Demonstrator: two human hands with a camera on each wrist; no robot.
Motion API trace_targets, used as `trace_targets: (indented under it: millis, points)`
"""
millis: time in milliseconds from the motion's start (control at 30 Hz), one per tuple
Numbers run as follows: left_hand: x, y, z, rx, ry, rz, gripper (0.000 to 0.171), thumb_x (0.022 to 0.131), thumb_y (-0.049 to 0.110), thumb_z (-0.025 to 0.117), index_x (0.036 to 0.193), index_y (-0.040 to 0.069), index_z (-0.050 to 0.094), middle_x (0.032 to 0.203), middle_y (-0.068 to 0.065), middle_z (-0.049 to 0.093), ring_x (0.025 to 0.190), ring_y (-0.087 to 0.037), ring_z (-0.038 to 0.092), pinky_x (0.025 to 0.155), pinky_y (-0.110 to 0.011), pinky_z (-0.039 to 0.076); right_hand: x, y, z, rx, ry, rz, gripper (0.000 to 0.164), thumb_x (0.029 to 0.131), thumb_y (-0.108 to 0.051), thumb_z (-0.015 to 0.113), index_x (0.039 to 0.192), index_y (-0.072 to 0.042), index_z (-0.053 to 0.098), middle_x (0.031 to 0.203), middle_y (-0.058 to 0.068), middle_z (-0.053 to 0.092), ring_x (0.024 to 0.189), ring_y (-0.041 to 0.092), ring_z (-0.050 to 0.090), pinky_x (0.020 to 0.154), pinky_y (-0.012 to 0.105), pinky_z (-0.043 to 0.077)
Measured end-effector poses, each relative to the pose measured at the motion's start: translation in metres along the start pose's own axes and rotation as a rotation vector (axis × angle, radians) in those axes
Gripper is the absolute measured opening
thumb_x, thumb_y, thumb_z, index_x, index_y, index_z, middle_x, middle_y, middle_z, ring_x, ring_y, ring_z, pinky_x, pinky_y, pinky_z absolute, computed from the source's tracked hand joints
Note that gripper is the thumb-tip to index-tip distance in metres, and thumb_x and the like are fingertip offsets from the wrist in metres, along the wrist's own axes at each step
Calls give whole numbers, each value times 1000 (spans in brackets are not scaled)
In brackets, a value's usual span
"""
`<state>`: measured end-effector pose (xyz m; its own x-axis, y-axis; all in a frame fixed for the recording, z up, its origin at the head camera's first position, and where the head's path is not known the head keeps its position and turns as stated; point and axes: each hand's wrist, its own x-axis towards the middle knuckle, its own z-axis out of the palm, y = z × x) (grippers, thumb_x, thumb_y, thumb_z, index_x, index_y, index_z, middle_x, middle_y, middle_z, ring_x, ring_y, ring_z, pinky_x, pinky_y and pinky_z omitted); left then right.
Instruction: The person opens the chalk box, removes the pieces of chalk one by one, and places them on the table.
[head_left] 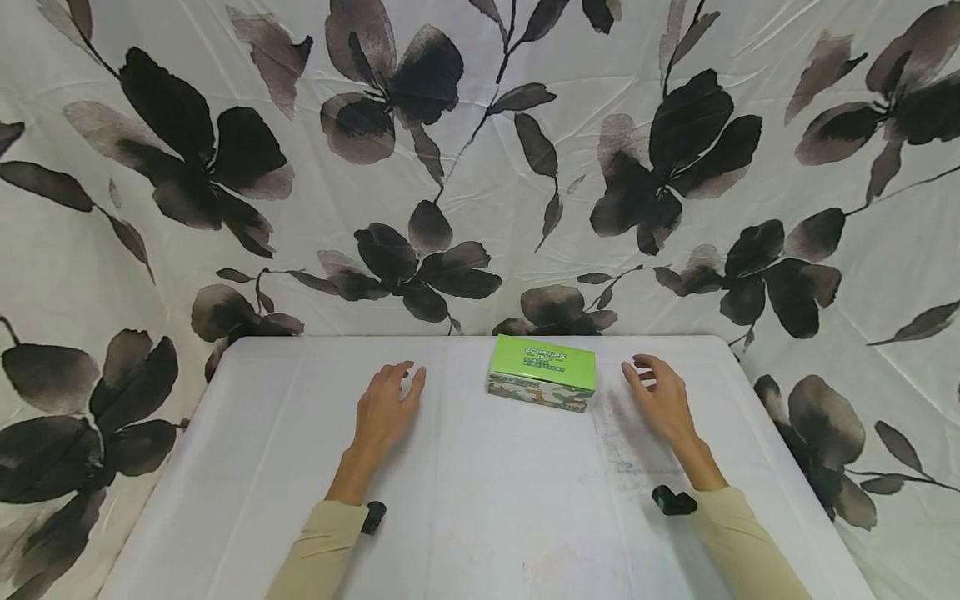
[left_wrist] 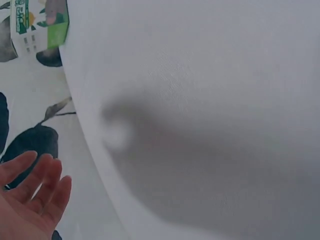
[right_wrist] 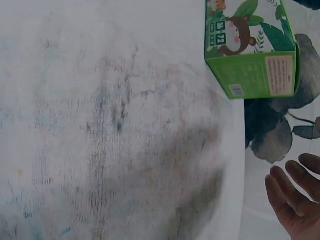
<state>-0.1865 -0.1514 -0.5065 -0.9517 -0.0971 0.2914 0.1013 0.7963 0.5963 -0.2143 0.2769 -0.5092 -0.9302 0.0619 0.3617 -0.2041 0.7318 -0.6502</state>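
Note:
A green box (head_left: 542,372) with printed animals on its side lies near the far edge of the white table, between the two hands. To its left, my left hand (head_left: 386,408) hovers over the table with fingers loosely bent and nothing in them. My right hand (head_left: 660,398) is just right of the box, apart from it, its fingers also relaxed and holding nothing. In the right wrist view the box (right_wrist: 252,50) shows a cartoon animal, a label and a barcode; the right fingers (right_wrist: 285,192) are below it. The left wrist view shows only part of the box (left_wrist: 40,25).
The white table (head_left: 465,517) carries faint stains near the right hand. Behind it hangs a cloth (head_left: 525,208) with dark flowers. A small black device (head_left: 673,501) sits at the right wrist, and another (head_left: 373,517) at the left.

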Motion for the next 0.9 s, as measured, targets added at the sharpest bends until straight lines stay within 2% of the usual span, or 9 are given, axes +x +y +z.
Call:
trace_targets:
  millis: [333, 567, 900]
  points:
    - [1, 15, 13, -54, -19, 2, 47, 97, 47, 45, 114, 8, 66, 100, -9, 64, 85, -22, 59, 69, -40, 49, 4, -15, 20, 84, -54, 19, 48, 94, -42, 57, 123, -4, 58, 117, 12, 60, 94, 26, 62, 77, 41, 53]
    - [4, 25, 21, -98, -35, -16, 44, 97, 45, 48, 113, 9, 67, 93, -3, 63, 76, -16, 56, 62, -34, 46, 4, -21, 30, 135, -138, 34, 55, 92, -42, 59, 133, -5, 51, 125, 14, 56, 96, 26, 61, 77, 41, 53]
    - [6, 35, 31, -191, -39, -55, 40, 96, 43, 52, 111, 11, 68, 91, -1, 63, 76, -15, 56, 64, -33, 45, 6, -27, 40, 162, -215, -7, 53, 95, -34, 58, 138, -6, 46, 134, 14, 52, 100, 25, 61, 80, 40, 53]
